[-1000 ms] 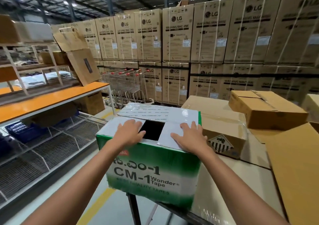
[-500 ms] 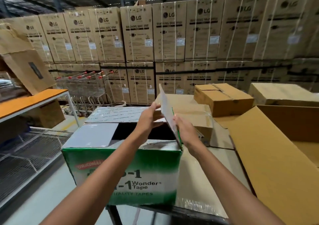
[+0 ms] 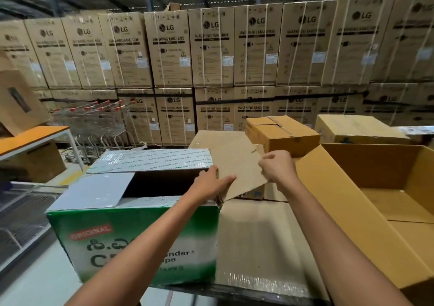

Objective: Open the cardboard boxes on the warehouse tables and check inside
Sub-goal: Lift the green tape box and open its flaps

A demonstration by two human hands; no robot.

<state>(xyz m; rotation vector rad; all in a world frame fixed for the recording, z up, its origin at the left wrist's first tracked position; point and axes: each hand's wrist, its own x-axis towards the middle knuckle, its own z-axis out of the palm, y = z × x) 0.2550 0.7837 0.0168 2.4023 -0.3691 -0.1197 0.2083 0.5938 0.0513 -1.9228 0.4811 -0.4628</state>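
A green and white tape box (image 3: 131, 242) stands at the table's left front corner with its top open and dark inside. Its right flap (image 3: 237, 164), brown on the inner side, is folded out to the right. My left hand (image 3: 211, 183) holds that flap at its hinge, fingers on top. My right hand (image 3: 277, 167) pinches the flap's far edge. The left flap (image 3: 96, 190) lies half over the opening and the far flap (image 3: 152, 160) lies back.
A large open brown box (image 3: 380, 202) fills the right side. A closed brown box (image 3: 281, 132) and another (image 3: 357, 129) sit behind. Stacked washing machine cartons (image 3: 211, 47) form the back wall. Shopping carts (image 3: 94, 120) and an orange shelf (image 3: 30, 136) stand left.
The right flap swung from flat on top, through upright, to folded out over the right side. Both hands went with it, and my view turned right.
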